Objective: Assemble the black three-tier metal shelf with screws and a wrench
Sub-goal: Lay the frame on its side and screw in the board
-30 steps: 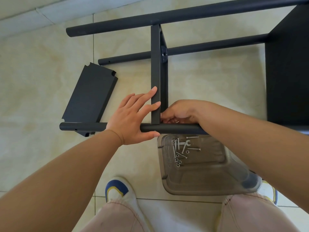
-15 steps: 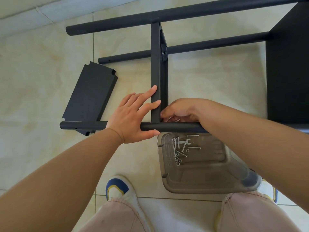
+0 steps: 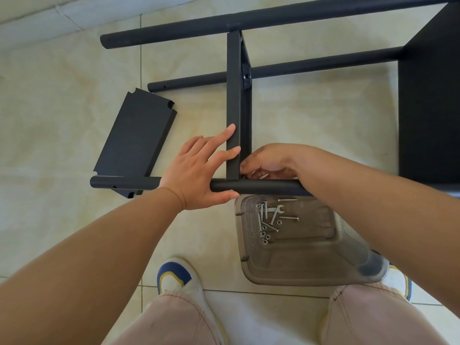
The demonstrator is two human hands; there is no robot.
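Shelf frame [image 3: 234, 108], black metal, part-assembled, lay on its side on a cream tiled floor [image 3: 62, 120]. Near tube [image 3: 261, 187] ran left to right under both hands; a middle tier panel [image 3: 234, 95] stood on edge between it and the far tube [image 3: 249, 18]. A third tube [image 3: 298, 67] lay lower, behind the panel. A second fitted panel [image 3: 430, 95] stood at the right, cut off by the frame edge. One loose panel [image 3: 135, 143] lay flat on the floor at the left, its near end under the near tube.

Container: one clear plastic tray [image 3: 311, 265], on the floor just this side of the near tube. Contents, gathered at its far left corner: several silver screws [image 3: 290, 217], a few nuts [image 3: 266, 236] and one small flat wrench [image 3: 276, 214]. Exact counts could not be made out.

Left hand [image 3: 199, 175]: fingers straight, fingertips pressed against the middle panel's left face, thumb lying along the near tube. Right hand [image 3: 268, 160]: fingers curled in at the joint of panel and tube; whatever they pinched was hidden, so its grip could not be told.

Hidden or cut off: the joint itself, the far tube's right end, the tray's far edge under the right forearm. One white, blue and yellow shoe [image 3: 174, 277] showed clearly; the other [image 3: 400, 280] was mostly covered. Pale trouser legs [image 3: 174, 319] ran off the bottom edge.

Markings: no legible writing.
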